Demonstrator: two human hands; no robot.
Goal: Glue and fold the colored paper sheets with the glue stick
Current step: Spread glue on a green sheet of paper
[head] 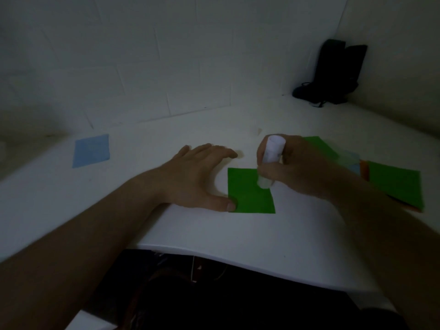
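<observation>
A green square paper sheet (247, 194) lies flat on the white table (214, 234) in front of me. My left hand (197, 177) is spread beside it, the thumb pressing the sheet's lower left corner. My right hand (297, 167) grips a white glue stick (272, 153), held upright with its tip down on the sheet's upper right part. A stack of green, orange and light blue sheets (395, 184) lies to the right, partly hidden by my right forearm. Another green sheet (319, 145) shows behind my right hand.
A light blue sheet (91, 150) lies alone at the far left of the table. A dark object (338, 72) stands in the back right corner against the tiled wall. The table's front edge curves just below my forearms.
</observation>
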